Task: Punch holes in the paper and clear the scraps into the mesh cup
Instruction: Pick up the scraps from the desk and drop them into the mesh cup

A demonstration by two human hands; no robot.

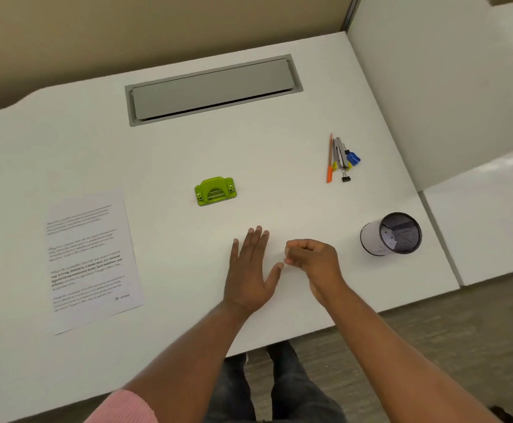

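Note:
A printed sheet of paper [92, 261] lies flat at the left of the white desk [169, 154]. The green hole punch [215, 191] sits near the middle, beyond my hands. At the right, the black mesh cup [391, 234] lies tipped on its side, mouth toward me, with white lining inside. My left hand [250, 270] rests flat on the desk with fingers straight. Just right of it, my right hand [311, 259] has its fingers curled, tips pinched together near the desk surface; whether it holds scraps I cannot tell.
An orange pen, a metal tool, a blue clip and a black binder clip [342, 158] lie in a cluster at the back right. A grey cable hatch [212, 90] is set into the desk's far side. The desk's front edge runs below my wrists.

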